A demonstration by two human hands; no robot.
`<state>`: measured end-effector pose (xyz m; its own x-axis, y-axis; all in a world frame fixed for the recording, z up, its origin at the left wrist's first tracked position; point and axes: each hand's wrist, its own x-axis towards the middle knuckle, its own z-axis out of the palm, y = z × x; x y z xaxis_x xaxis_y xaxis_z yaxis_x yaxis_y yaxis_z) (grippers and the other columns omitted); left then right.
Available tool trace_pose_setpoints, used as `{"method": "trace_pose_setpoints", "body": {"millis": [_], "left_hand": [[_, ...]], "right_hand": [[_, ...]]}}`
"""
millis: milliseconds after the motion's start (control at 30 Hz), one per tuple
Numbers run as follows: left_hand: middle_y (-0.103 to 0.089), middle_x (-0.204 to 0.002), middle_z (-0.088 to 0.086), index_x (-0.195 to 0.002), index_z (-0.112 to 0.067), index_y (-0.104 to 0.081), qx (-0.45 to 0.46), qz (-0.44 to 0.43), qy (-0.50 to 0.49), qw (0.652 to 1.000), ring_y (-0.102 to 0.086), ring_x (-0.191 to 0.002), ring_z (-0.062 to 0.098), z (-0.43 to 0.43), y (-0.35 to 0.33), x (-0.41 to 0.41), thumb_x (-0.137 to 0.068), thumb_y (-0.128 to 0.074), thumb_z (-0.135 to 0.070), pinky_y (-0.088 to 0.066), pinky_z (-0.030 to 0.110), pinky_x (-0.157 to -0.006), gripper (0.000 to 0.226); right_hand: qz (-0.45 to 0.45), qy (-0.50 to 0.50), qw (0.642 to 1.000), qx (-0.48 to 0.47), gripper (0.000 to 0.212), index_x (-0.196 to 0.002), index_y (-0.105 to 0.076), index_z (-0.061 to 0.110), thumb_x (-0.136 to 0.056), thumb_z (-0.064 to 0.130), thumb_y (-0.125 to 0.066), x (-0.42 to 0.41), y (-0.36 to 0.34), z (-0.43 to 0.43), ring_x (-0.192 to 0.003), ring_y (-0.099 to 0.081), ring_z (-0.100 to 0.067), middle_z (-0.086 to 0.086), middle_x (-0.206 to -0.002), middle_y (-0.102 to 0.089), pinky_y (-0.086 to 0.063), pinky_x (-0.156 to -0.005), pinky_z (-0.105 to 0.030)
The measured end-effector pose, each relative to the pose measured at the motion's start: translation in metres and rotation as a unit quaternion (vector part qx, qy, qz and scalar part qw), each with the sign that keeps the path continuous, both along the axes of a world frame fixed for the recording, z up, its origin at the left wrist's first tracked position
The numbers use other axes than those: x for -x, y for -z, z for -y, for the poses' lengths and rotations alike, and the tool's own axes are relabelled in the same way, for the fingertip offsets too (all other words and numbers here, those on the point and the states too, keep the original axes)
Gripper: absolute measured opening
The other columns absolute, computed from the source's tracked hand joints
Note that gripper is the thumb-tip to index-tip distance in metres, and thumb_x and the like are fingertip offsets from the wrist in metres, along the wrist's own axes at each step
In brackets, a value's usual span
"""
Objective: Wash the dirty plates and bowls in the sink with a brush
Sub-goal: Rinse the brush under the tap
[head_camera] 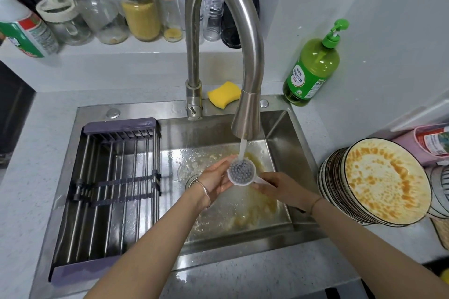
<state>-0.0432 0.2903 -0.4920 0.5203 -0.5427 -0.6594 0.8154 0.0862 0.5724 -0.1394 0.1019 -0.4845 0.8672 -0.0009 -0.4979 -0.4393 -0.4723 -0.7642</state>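
We found the rack (109, 189) in the sink's (281, 126) left half, and the sponge (224, 94) on its back rim, right of the faucet (194, 94). We saw the plates (386, 182) stacked on the counter (318, 109) to the sink's right.

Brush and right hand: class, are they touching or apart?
Touching. The head view shows the right hand gripping the brush by its handle, under the running tap.

Orange-stained plates (384, 182), yellow sponge (224, 93), green soap bottle (312, 69), grey-bristled brush (241, 172)
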Motion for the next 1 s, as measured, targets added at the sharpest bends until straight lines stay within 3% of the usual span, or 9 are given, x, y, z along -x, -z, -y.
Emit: {"method": "trace_pose_setpoints", "body": {"millis": [100,200,267,333,500,600,700,833,1000], "left_hand": [[-0.075,-0.09,-0.004,-0.107,-0.024,-0.067,0.001,0.006,0.012,1.0,-0.071,-0.081,0.009,0.003,0.0,0.0,-0.095,-0.056,-0.02,-0.059,0.021,-0.067,0.017],[-0.076,-0.089,-0.004,-0.108,-0.023,-0.065,0.018,-0.002,0.007,1.0,-0.072,-0.079,0.007,0.005,-0.001,0.0,-0.095,-0.056,-0.019,-0.058,0.02,-0.065,0.016],[-0.075,-0.091,-0.001,-0.115,-0.017,-0.064,0.025,-0.013,-0.01,1.0,-0.072,-0.081,0.008,0.005,0.0,0.0,-0.096,-0.055,-0.02,-0.058,0.019,-0.064,0.021],[-0.073,-0.101,0.006,-0.117,-0.013,-0.063,0.025,-0.031,-0.017,0.999,-0.07,-0.089,0.014,0.005,0.001,-0.001,-0.097,-0.053,-0.026,-0.059,0.021,-0.064,0.026],[-0.067,-0.113,0.018,-0.119,-0.006,-0.058,0.011,-0.064,-0.025,0.998,-0.07,-0.086,0.021,0.008,0.002,-0.006,-0.097,-0.048,-0.04,-0.059,0.025,-0.057,0.042],[-0.073,-0.098,0.016,-0.114,-0.004,-0.06,0.026,-0.056,-0.016,0.998,-0.073,-0.078,0.019,0.012,0.003,-0.005,-0.089,-0.052,-0.049,-0.059,0.025,-0.059,0.052],[-0.072,-0.103,0.016,-0.12,-0.005,-0.06,0.029,-0.048,-0.029,0.998,-0.073,-0.08,0.02,0.015,0.005,-0.003,-0.077,-0.063,-0.045,-0.058,0.023,-0.059,0.059],[-0.071,-0.101,0.018,-0.106,-0.006,-0.062,0.03,-0.063,-0.06,0.996,-0.073,-0.075,0.019,0.02,0.008,-0.001,-0.09,-0.057,-0.04,-0.058,0.022,-0.059,0.038],[-0.07,-0.104,0.02,-0.108,-0.001,-0.06,0.02,-0.092,-0.085,0.992,-0.072,-0.074,0.021,0.02,0.012,0.0,-0.089,-0.055,-0.042,-0.059,0.025,-0.055,0.046]], "right_hand": [[0.021,0.013,1.0,0.0,0.024,-0.084,-0.069,0.01,-0.091,0.032,-0.063,0.003,0.003,0.0,-0.058,-0.043,-0.009,0.012,-0.06,-0.051,-0.036,-0.058,-0.02],[0.032,0.056,0.998,0.007,0.009,-0.09,-0.073,0.02,-0.088,0.026,-0.066,0.004,0.005,-0.002,-0.052,-0.042,-0.002,0.018,-0.055,-0.057,-0.035,-0.053,-0.013],[0.046,0.083,0.995,0.017,0.004,-0.086,-0.073,0.027,-0.086,0.026,-0.069,0.002,0.006,-0.005,-0.051,-0.041,-0.004,0.017,-0.053,-0.056,-0.034,-0.051,-0.017],[0.059,0.095,0.993,0.032,0.009,-0.08,-0.069,0.033,-0.085,0.026,-0.071,-0.003,0.005,-0.01,-0.048,-0.04,0.0,0.019,-0.051,-0.056,-0.033,-0.05,-0.015],[0.067,0.132,0.988,0.044,0.006,-0.085,-0.071,0.03,-0.082,0.026,-0.073,-0.013,0.004,-0.02,-0.048,-0.047,0.001,0.014,-0.058,-0.062,-0.038,-0.048,-0.014],[0.062,0.119,0.989,0.057,0.002,-0.082,-0.072,0.028,-0.084,0.028,-0.072,-0.015,0.003,-0.019,-0.049,-0.044,-0.001,0.009,-0.059,-0.059,-0.036,-0.05,-0.017],[0.058,0.096,0.991,0.073,0.007,-0.087,-0.074,0.022,-0.086,0.027,-0.069,-0.016,-0.001,-0.015,-0.048,-0.042,0.0,0.009,-0.059,-0.058,-0.034,-0.052,-0.017],[0.049,0.054,0.993,0.09,0.007,-0.088,-0.073,0.022,-0.087,0.026,-0.068,-0.017,-0.005,-0.006,-0.055,-0.047,-0.007,0.005,-0.065,-0.062,-0.039,-0.056,-0.022],[0.041,0.0,0.989,0.141,0.015,-0.099,-0.069,0.026,-0.085,0.024,-0.071,-0.011,-0.017,0.01,-0.067,-0.057,-0.002,0.014,-0.078,-0.064,-0.042,-0.063,-0.014]]}}
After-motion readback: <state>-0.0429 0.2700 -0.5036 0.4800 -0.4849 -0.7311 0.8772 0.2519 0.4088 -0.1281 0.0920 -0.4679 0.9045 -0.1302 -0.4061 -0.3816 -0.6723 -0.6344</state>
